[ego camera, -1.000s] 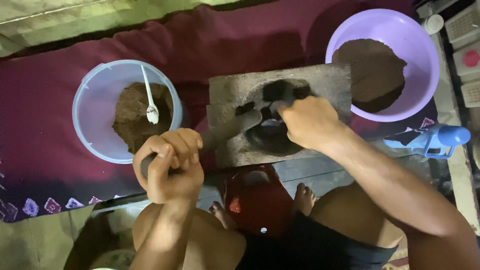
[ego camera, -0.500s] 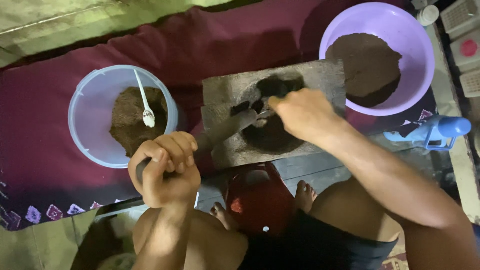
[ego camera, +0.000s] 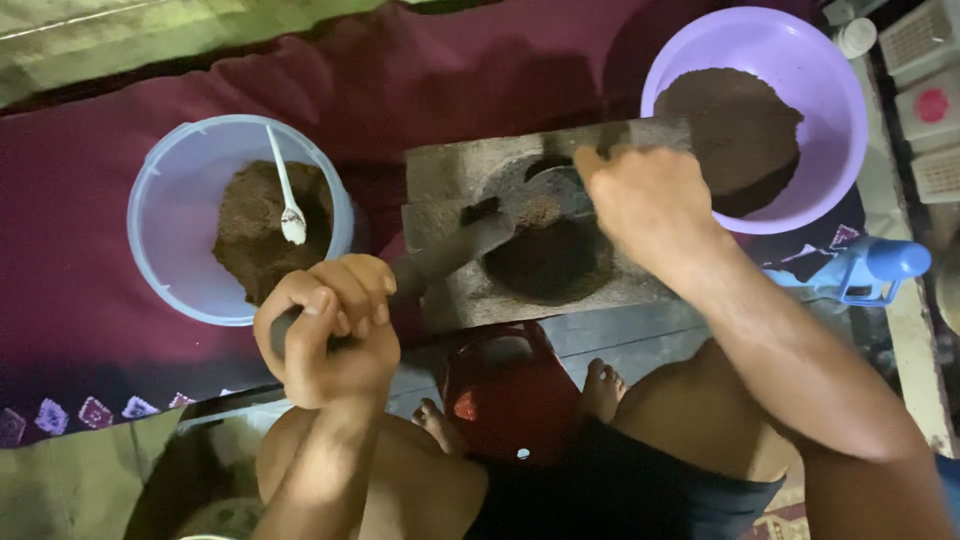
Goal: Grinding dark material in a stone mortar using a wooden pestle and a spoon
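A home floor workspace: a maroon cloth (ego camera: 420, 90) on bare boards (ego camera: 620, 335), plastic bowls (ego camera: 180, 215) of brown powder.

A grey stone block with a round hollow (ego camera: 545, 240) sits on a maroon cloth (ego camera: 90, 270). The right hand (ego camera: 650, 205) rests over the hollow's right rim, above dark brown powder inside. The left hand (ego camera: 325, 330), below-left of the block, is wrapped around a dark pestle handle (ego camera: 445, 255) slanting into the hollow. Left of the block stands a pale blue plastic bowl (ego camera: 175, 215) of brown powder with a white spoon (ego camera: 285, 190); to the block's upper right, a purple plastic bowl (ego camera: 790, 45) of powder.
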